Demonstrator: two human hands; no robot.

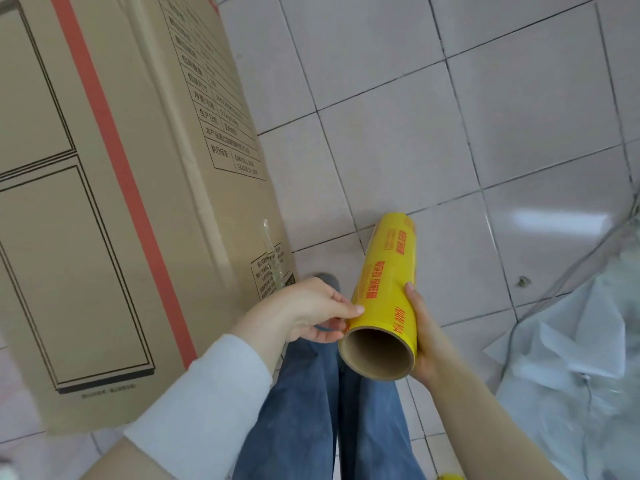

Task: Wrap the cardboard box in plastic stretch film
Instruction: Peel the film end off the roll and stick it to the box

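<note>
Box standing on floor, left of roll; right hand cups roll, its long axis pointing away; left hand, nearer box, pinches roll's film edge.

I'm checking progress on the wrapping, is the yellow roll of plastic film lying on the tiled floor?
No, the yellow roll of plastic film is held off the tiled floor, between the left hand and the right hand.
</note>
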